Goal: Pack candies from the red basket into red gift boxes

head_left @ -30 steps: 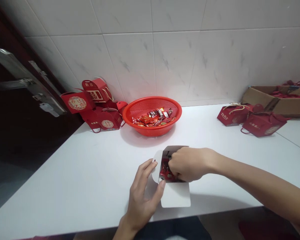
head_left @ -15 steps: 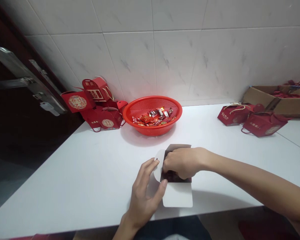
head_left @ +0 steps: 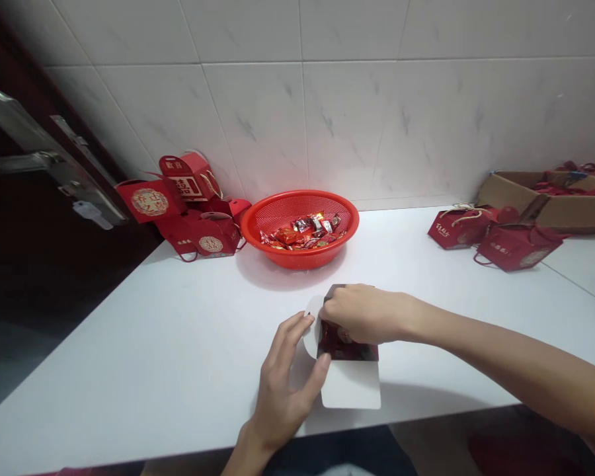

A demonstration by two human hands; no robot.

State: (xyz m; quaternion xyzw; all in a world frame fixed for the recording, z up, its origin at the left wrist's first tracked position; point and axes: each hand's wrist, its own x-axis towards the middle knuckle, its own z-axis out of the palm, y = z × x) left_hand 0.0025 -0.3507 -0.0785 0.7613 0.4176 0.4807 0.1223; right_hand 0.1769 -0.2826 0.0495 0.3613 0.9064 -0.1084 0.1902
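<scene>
An open gift box (head_left: 351,385) stands near the front edge of the white table, its pale inner flaps folded outward. At its left side is my left hand (head_left: 285,380), with the fingertips on the rounded flap and the thumb at the near corner, holding the box. My right hand (head_left: 359,314) reaches in over the box's opening with its fingers curled downward; the fingertips and anything in them are hidden. Dark red wrapped pieces (head_left: 334,340) show inside, below the hand. Beyond the hands, a red plastic basket (head_left: 302,260) holds several wrapped candies (head_left: 290,236).
Several red gift boxes (head_left: 211,231) are stacked at the back left, near a door handle (head_left: 20,162). Two more red boxes (head_left: 518,248) stand at the right. Behind them is a cardboard carton (head_left: 508,192) with red items inside. A tiled wall (head_left: 258,125) rises behind the table.
My right hand has risen slightly and shifted toward the box's far side, uncovering more of the dark red contents. My left hand stays at the box. The view has shifted a little.
</scene>
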